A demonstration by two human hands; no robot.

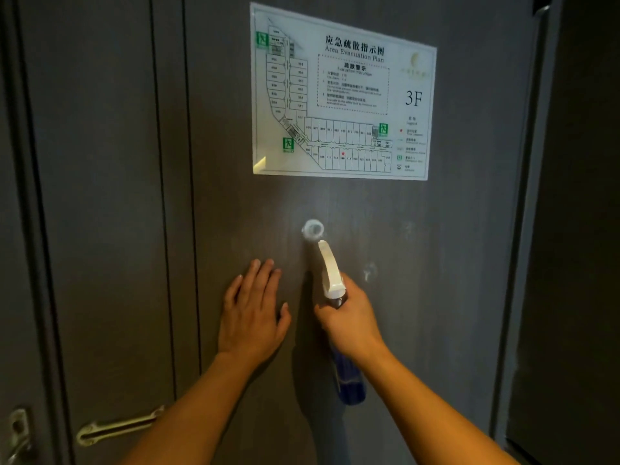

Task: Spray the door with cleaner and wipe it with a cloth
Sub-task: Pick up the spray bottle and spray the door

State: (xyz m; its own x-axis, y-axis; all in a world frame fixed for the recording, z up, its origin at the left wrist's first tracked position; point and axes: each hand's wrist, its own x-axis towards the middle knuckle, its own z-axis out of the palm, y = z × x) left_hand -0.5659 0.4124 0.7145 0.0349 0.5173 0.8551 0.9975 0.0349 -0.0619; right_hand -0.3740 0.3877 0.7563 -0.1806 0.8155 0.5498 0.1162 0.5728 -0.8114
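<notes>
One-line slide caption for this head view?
Right hand aims a spray bottle at the peephole of a grey door; left hand rests flat beside it.

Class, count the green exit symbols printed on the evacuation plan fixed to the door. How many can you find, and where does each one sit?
3: one at the evacuation plan's upper left corner, one lower left, one right of centre. A tiny green legend icon may be another.

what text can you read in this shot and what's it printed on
All on the evacuation plan sign fixed to the door:
"应急疏散指示图"
"Area Evacuation Plan"
"疏散警示"
"Evacuation Instruction"
"3F"
Room numbers, legend entries and instruction lines: too small and blurred to read.
Green exit pictograms: no readable words.
Spray bottle: no label text visible.
</notes>
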